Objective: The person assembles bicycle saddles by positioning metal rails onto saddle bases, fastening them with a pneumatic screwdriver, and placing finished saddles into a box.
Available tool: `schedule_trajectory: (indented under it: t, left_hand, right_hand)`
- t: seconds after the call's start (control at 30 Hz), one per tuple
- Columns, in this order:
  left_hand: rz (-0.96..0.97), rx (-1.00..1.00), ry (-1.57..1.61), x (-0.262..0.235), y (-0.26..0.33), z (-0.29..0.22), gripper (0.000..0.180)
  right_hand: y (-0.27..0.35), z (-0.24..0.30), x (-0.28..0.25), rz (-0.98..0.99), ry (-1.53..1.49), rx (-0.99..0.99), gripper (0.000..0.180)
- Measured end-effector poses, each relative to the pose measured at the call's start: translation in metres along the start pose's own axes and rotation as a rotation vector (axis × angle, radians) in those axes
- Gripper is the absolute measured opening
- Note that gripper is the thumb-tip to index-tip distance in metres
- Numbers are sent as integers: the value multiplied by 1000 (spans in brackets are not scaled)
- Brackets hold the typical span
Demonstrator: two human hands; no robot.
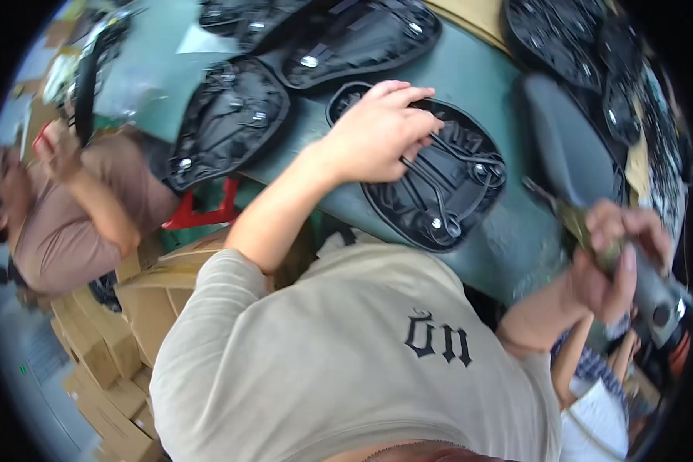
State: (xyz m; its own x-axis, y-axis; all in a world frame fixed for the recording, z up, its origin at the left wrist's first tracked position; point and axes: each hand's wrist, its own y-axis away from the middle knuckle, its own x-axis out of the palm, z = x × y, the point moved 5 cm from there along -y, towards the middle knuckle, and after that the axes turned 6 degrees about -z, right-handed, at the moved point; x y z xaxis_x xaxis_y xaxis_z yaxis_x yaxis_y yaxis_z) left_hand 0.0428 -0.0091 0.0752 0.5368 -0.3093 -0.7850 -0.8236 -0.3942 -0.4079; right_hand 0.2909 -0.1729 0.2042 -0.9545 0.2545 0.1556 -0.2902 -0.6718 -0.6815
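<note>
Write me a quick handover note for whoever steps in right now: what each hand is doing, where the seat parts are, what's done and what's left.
Left hand: pressed on the upturned black saddle base on the green table, fingers over its metal rails.
Right hand: gripping a grey power tool at the table's right edge, its tip off the saddle.
More upturned saddle bases lie farther back; one padded saddle lies to the right.
Done: base positioned and steadied.
Left: tool not yet on the base.

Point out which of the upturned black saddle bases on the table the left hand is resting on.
The left hand rests on the saddle base nearest the person's chest, its metal rails facing up. The other bases lie farther up the table, untouched.
</note>
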Motion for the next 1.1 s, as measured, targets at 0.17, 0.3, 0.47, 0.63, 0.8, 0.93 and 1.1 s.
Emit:
schedule_trajectory:
  t: [0.17, 0.3, 0.47, 0.63, 0.8, 0.93, 1.1]
  left_hand:
    - [-647, -299, -163, -143, 37, 14, 16]
    - [-1193, -759, 153, -238, 96, 81, 16]
    - [-1356, -1166, 98, -303, 195, 218, 40]
    - [-1047, -1503, -271, -300, 328, 350, 79]
    - [-722, -1605, 151, -255, 186, 291, 69]
    - [-478, -1488, -288, -272, 208, 278, 74]
    - [-583, -130, -361, -86, -44, 24, 43]
  right_hand:
    - [23, -16, -24, -165, 122, 140, 43]
    - [40, -40, -26, -229, 29, 187, 41]
    - [50, -42, -30, -292, 50, 228, 39]
    - [48, -60, -31, -326, 30, 313, 38]
    - [58, -64, -40, -395, 249, 302, 37]
    - [61, -73, -45, -357, 240, 282, 45]
    - [65, -69, -42, -326, 389, 184, 48]
